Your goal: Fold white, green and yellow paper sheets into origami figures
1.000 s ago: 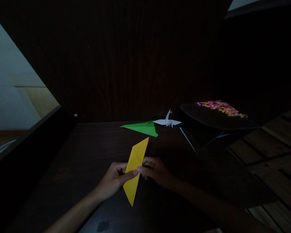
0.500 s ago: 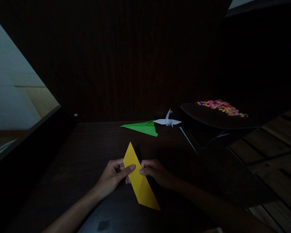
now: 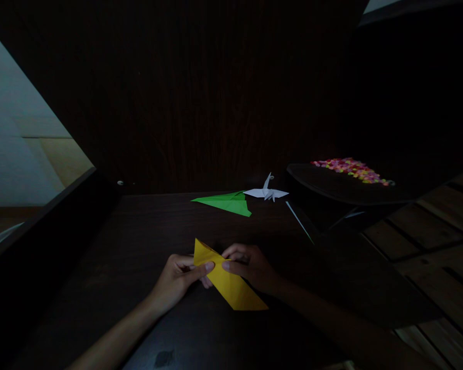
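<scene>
A folded sheet of yellow origami paper (image 3: 235,290) is held slantwise between my two hands, above the dark tabletop. My left hand (image 3: 183,277) pinches its left edge, thumb on the front face and fingers behind. On the upper right edge, my right hand (image 3: 250,267) grips the paper between thumb and curled fingers. The paper's upper edge stands slightly apart near the right fingers. Beyond the hands lie a folded green paper plane (image 3: 226,203) and, touching its right end, a white folded paper crane (image 3: 266,193).
A dark upright panel (image 3: 200,103) rises behind the tabletop. At the right, a rounded dark shelf (image 3: 312,182) bears a heap of small colourful pieces (image 3: 351,169). A thin pale strip (image 3: 299,221) lies near the table's right edge. A raised side board (image 3: 54,205) borders the left.
The yellow paper has turned counterclockwise, its lower end swinging right and up, its top tip dropping left. A fold shows at its upper edge. My right hand has shifted slightly upward.
</scene>
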`<state>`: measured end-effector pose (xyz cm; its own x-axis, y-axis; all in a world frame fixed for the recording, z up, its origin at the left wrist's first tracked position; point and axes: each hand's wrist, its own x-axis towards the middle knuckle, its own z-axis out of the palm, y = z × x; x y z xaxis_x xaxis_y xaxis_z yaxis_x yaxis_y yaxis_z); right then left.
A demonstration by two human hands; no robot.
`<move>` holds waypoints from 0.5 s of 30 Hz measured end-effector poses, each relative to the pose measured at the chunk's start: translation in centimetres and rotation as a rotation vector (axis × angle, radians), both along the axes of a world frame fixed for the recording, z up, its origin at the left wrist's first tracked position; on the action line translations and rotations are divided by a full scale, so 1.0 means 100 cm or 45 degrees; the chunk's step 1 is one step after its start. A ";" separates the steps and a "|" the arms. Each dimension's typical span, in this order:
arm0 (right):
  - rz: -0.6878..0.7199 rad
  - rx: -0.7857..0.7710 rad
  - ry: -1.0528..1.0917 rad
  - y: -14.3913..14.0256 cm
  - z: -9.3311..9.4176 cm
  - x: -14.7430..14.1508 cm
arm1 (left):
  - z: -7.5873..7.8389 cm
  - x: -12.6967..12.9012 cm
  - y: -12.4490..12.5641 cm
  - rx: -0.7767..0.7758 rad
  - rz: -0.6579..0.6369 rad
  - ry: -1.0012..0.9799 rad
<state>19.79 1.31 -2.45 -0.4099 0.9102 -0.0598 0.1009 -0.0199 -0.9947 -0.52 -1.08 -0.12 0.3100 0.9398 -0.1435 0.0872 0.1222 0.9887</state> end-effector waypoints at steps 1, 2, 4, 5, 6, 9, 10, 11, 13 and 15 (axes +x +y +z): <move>-0.004 -0.025 0.007 0.000 -0.001 0.000 | -0.001 0.000 0.000 -0.009 0.015 -0.006; -0.001 -0.048 0.018 0.001 -0.002 0.000 | -0.002 0.000 0.000 -0.019 0.031 -0.021; 0.020 -0.081 0.045 0.002 -0.002 0.001 | -0.005 -0.001 0.001 -0.036 0.046 -0.069; 0.030 -0.084 0.057 0.003 -0.002 0.001 | -0.006 -0.001 0.001 -0.046 0.044 -0.097; 0.038 -0.081 0.066 0.004 -0.002 0.002 | -0.007 -0.002 0.001 -0.059 0.035 -0.123; 0.036 -0.075 0.063 0.006 -0.001 0.003 | -0.009 -0.002 0.001 -0.094 0.008 -0.168; 0.031 -0.078 0.058 0.006 -0.001 0.003 | -0.010 -0.002 0.001 -0.096 0.008 -0.172; 0.028 -0.084 0.056 0.006 -0.001 0.003 | -0.010 -0.002 0.001 -0.093 0.009 -0.169; 0.037 -0.114 0.072 0.007 -0.003 0.004 | -0.010 -0.002 0.001 -0.073 0.026 -0.153; 0.094 -0.186 0.120 0.007 -0.005 0.005 | -0.010 -0.001 0.001 -0.048 0.071 -0.141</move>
<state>20.31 1.99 -2.97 -0.4850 0.8620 -0.1475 0.0140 -0.1610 -0.9869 -0.65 -0.99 -1.10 0.2734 0.9506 -0.1472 -0.0299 0.1613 0.9864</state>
